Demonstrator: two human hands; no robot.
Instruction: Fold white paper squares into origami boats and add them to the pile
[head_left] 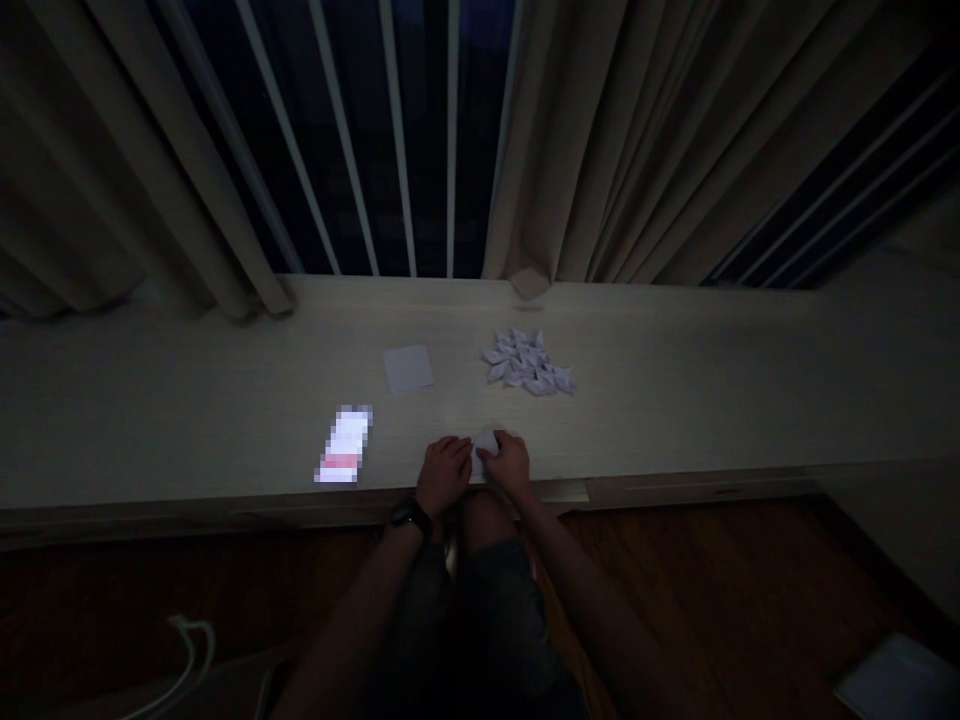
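A small sheet of white paper (pixel 486 442), seemingly folded, lies at the front edge of the ledge between my hands. My right hand (pixel 507 464) pinches its right side, thumb on top. On its left side rests my left hand (pixel 445 470), with the fingers close together; their exact grip is hard to make out in the dim light. Beyond my hands is a cluster of folded white paper pieces (pixel 529 362) with pointed tips. To the left of that sits a stack of square white paper (pixel 409 368).
A lit phone (pixel 345 444), its screen pixelated, lies left of my hands on the pale ledge (pixel 675 390). Curtains (pixel 585 140) and a barred window stand behind. A white cable (pixel 191 640) is low on the left, and a pale flat object (pixel 900 678) lies at the lower right.
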